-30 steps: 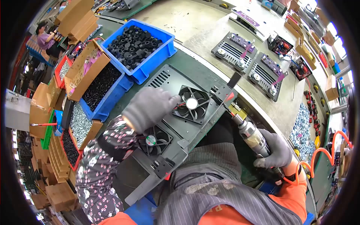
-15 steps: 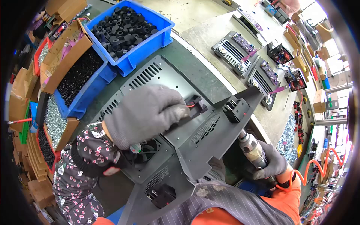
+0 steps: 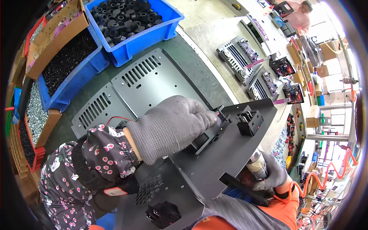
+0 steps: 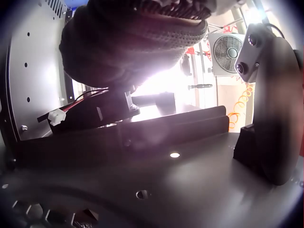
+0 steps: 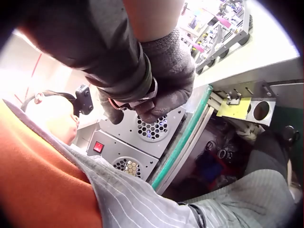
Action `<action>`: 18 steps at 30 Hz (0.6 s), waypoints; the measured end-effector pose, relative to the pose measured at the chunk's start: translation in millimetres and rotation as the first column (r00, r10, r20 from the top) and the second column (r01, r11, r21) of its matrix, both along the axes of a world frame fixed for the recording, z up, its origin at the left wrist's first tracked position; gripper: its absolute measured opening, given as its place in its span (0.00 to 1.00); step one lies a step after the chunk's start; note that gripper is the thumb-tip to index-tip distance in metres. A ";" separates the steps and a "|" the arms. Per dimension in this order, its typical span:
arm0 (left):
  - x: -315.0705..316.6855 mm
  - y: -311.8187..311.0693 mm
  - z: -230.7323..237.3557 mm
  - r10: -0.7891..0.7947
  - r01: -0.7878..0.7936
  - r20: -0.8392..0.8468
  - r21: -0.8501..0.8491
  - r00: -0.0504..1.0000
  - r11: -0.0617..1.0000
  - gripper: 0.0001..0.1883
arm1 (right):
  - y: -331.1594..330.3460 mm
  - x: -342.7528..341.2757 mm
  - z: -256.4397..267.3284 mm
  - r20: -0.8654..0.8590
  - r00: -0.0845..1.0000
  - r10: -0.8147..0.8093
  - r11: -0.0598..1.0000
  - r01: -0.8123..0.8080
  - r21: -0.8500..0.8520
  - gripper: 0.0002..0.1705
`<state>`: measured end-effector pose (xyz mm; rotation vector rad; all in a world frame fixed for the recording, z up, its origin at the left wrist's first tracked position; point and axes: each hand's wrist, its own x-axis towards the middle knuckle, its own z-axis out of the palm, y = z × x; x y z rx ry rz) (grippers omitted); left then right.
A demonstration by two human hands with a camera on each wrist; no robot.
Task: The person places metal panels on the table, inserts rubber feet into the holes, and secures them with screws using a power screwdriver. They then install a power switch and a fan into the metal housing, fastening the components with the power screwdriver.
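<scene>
My left hand (image 3: 172, 126), in a grey glove, pinches the edge of a black cooling fan (image 3: 203, 142). The fan stands on edge along the inner side of a metal chassis's upright wall (image 3: 237, 142). In the left wrist view the fan's white connector (image 4: 57, 116) and thin wires hang beside the same gloved hand (image 4: 128, 52). My right hand (image 3: 274, 172) grips a power screwdriver (image 3: 257, 165) outside that wall, its tip hidden behind it. A second chassis wall (image 3: 165, 191) with a honeycomb vent stands alongside on the left.
A blue bin (image 3: 142, 38) of black rubber feet and a second bin (image 3: 73, 86) of small black screws stand at the back left. Fitted boards (image 3: 237, 57) lie on the bench beyond. A coiled orange hose (image 3: 314, 180) runs at right. Another person (image 3: 299, 17) is far off.
My left hand has lifted the fan off the flat chassis base and brought it upright against the wall. The right hand keeps hold of the screwdriver. The head view has moved nearer.
</scene>
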<state>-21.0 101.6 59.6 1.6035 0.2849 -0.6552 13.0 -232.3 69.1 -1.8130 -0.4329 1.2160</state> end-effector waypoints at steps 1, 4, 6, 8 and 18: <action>0.1 0.5 2.6 0.003 -0.003 -0.002 -0.002 1.000 1.000 0.17 | -0.3 -0.3 0.7 -0.002 1.000 0.003 1.000 -0.003 -0.002 0.44; 1.6 1.8 4.4 -0.064 0.068 -0.096 0.037 0.993 0.997 0.17 | -0.3 -1.3 1.6 -0.052 0.998 -0.039 0.999 0.037 -0.025 0.45; 1.9 0.4 3.6 -0.128 0.111 0.097 0.156 0.987 0.981 0.17 | -0.8 -0.8 1.9 -0.030 0.999 -0.038 0.999 0.037 -0.025 0.45; 3.9 1.0 6.0 -0.153 0.136 0.079 0.189 0.985 0.972 0.17 | 0.7 3.4 2.7 0.012 1.000 0.022 1.000 -0.021 -0.023 0.46; 8.1 -4.3 6.3 -0.174 0.158 0.086 0.165 0.981 0.974 0.17 | 9.0 15.7 14.2 0.303 0.916 0.261 0.965 -0.240 -0.105 0.48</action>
